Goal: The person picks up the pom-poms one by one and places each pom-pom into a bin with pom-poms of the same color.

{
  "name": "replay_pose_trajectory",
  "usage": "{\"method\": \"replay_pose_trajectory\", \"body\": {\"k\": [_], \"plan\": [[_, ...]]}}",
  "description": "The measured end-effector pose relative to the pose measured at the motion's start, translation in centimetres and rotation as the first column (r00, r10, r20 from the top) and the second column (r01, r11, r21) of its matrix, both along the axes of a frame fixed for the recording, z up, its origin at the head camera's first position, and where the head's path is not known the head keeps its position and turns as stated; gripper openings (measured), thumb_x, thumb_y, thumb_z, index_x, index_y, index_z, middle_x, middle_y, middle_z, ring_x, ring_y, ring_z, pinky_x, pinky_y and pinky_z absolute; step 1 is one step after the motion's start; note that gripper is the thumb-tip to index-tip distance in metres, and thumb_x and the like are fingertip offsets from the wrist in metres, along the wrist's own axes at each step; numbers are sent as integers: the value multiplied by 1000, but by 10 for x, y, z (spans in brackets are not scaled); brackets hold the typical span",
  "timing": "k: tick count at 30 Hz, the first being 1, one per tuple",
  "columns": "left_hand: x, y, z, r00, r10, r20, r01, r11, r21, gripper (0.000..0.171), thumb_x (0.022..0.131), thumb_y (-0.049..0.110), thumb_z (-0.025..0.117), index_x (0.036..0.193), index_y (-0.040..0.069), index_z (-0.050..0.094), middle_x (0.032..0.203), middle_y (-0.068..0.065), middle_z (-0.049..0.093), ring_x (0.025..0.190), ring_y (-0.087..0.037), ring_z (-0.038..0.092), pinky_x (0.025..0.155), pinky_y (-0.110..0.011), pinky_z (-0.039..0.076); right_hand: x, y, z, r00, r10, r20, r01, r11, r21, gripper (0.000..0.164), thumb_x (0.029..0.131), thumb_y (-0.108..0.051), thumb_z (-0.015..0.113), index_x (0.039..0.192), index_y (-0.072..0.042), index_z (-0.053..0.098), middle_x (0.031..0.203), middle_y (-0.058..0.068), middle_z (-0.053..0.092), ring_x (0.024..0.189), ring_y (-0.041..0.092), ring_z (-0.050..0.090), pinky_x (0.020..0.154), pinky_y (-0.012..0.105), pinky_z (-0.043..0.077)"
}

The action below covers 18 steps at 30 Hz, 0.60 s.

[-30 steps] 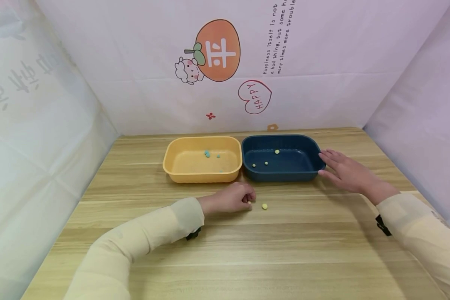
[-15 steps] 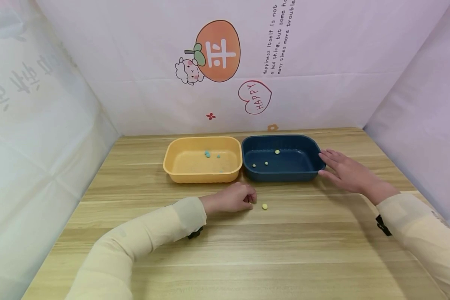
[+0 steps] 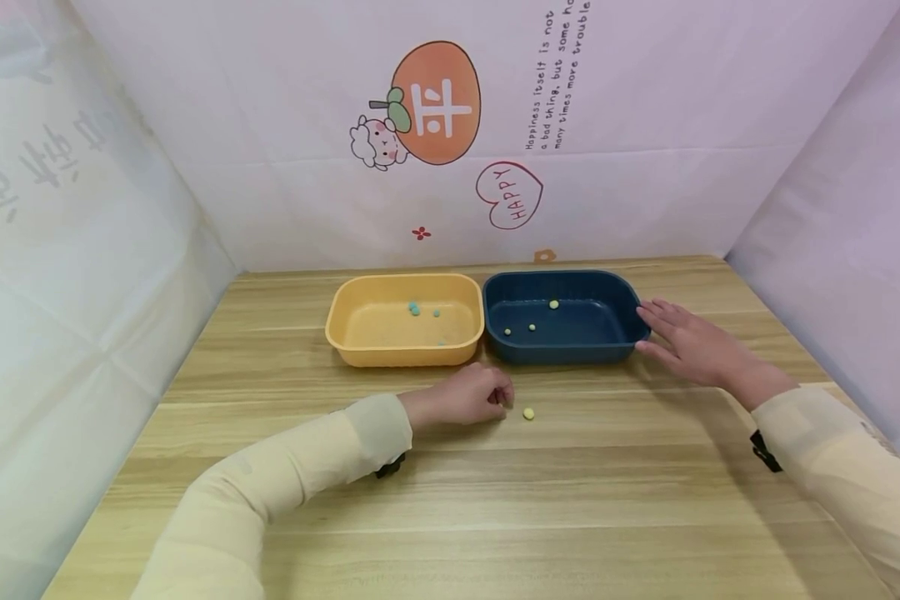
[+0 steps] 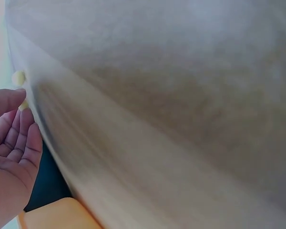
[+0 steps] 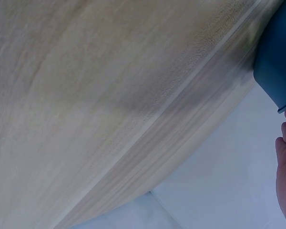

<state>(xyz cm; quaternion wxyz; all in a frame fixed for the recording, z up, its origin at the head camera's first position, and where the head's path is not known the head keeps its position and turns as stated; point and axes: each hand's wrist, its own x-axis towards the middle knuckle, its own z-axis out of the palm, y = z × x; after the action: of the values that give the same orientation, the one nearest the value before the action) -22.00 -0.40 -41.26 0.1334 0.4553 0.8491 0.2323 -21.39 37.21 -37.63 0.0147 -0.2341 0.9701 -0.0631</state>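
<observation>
My left hand is low over the table in front of the two bins. In the left wrist view its thumb and finger pinch a small yellow ball, mostly covered by the fingertips. Just right of that hand a second yellow ball lies on the wood. My right hand has its fingers extended and touches the right end of the dark blue bin. Three small yellow balls lie inside this bin, one of them a larger ball toward the back.
A yellow bin stands against the blue bin's left side. Several small blue balls lie in it. Behind both, a printed white cloth hangs at the back edge of the wooden table.
My left hand has shifted slightly right, and its fingertips now cover the yellow ball that showed between them in the head view. The right hand and both bins stay in place.
</observation>
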Motion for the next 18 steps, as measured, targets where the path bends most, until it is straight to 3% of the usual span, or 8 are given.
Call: {"method": "replay_pose_trajectory", "body": {"k": [10,18], "plan": [[0,2,24,1000,9,-20,-8,997,77,8,90,4,66,97,4,70,91,-1,65,78,-8,55,71,-14,46,-1,0,0,1000,3,-7,-3,1000,-5,71,102,-40,47,148,9,27,151,33,24,139,48,19,112,57,17],[-4,7,35,999,29,-34,-25,992,123,11,90,4,67,100,3,70,90,3,63,80,-9,55,72,-14,46,-1,0,-1,1000,3,-10,-3,1000,-1,70,102,-40,47,148,8,27,151,32,24,139,48,19,112,57,17]]}}
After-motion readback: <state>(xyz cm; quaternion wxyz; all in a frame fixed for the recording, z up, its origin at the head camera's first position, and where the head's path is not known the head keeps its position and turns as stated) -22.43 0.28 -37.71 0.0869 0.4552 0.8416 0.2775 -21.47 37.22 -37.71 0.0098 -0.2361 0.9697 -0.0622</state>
